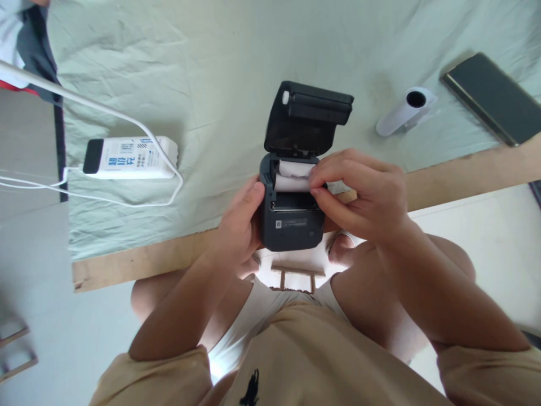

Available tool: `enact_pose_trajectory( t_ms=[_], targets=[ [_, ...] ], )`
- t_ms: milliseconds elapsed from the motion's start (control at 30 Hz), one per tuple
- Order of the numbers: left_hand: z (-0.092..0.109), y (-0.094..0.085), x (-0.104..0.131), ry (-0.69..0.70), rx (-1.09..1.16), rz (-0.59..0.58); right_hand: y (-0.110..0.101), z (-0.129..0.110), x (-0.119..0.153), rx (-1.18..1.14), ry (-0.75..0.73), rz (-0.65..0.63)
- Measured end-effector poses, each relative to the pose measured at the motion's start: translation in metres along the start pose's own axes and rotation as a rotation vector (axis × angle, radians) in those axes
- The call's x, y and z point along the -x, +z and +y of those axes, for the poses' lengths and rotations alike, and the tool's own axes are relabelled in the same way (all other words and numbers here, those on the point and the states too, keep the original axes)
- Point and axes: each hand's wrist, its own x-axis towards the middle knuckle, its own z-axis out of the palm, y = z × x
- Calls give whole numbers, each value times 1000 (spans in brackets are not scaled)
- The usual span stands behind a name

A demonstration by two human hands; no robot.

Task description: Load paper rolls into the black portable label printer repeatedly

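A small black label printer point(291, 231) is held over the table's near edge, its hinged lid point(310, 115) swung up. My left hand point(243, 220) grips the printer's left side, with the thumb along the rim and the other fingers hidden beneath. A white paper roll point(291, 183) lies in the open compartment, its loose end curling up toward the hinge. With thumb and forefinger closed together, my right hand point(359, 189) pinches the paper at the right side of the compartment.
On the pale green cloth point(203, 84), a white power bank point(135, 158) with a white cable point(114, 113) lies left. Another paper roll point(397, 115) and a dark phone point(494, 98) lie right. A wooden edge point(139, 256) borders the table.
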Motion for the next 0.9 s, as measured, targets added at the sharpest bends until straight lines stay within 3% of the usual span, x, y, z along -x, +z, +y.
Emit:
enact_pose_trajectory(
  t_ms=[433, 600, 733, 900],
  targets=[
    [1, 1, 1, -3, 8, -5, 2, 1, 0, 4, -31, 16],
    [1, 3, 2, -4, 22, -18, -3, -7, -6, 154, 23, 62],
    [2, 2, 1, 5, 11, -22, -4, -12, -11, 245, 167, -24],
    [-1, 0, 0, 18, 44, -21, 1, -10, -15, 283, 195, -159]
  ],
)
